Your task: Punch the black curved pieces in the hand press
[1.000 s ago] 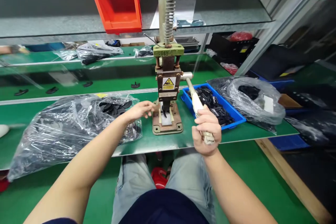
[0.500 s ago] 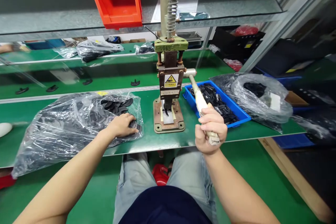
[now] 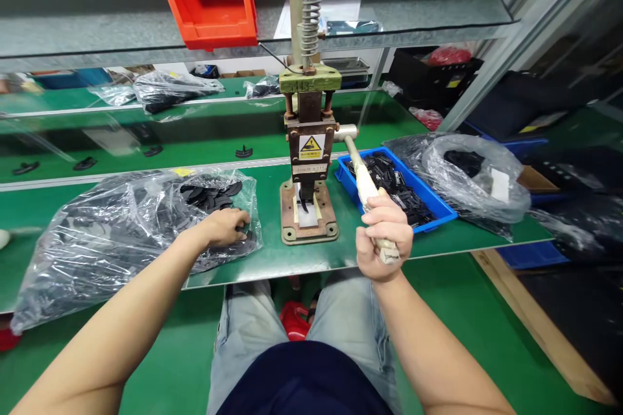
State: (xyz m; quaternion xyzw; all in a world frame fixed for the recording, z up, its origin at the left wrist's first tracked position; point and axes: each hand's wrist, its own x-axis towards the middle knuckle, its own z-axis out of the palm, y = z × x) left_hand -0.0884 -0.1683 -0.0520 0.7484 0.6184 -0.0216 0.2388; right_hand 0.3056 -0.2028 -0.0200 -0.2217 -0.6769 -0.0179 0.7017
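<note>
My right hand (image 3: 384, 233) is wrapped around the taped lever handle (image 3: 366, 185) of a bench press (image 3: 311, 149), which carries a yellow warning label. Under the press ram, a small dark curved part (image 3: 304, 205) sits on the light plate of the base. On the left, my left hand (image 3: 224, 227) reaches onto the mouth of a clear plastic bag (image 3: 131, 220). Its fingers are bent around a black curved piece among several loose black curved pieces (image 3: 211, 196); the fingertips partly hide it.
A blue tray (image 3: 440, 204) of small black parts stands right of the press, with another plastic bag (image 3: 479, 168) beyond. Several curved pieces (image 3: 243, 152) lie behind the press on the green surface. An orange bin (image 3: 209, 0) sits on the shelf above.
The view has shifted slightly, so the scene sits a little further left. My left hand's fingers have drawn closer together at the bag mouth. My right hand stays on the lever.
</note>
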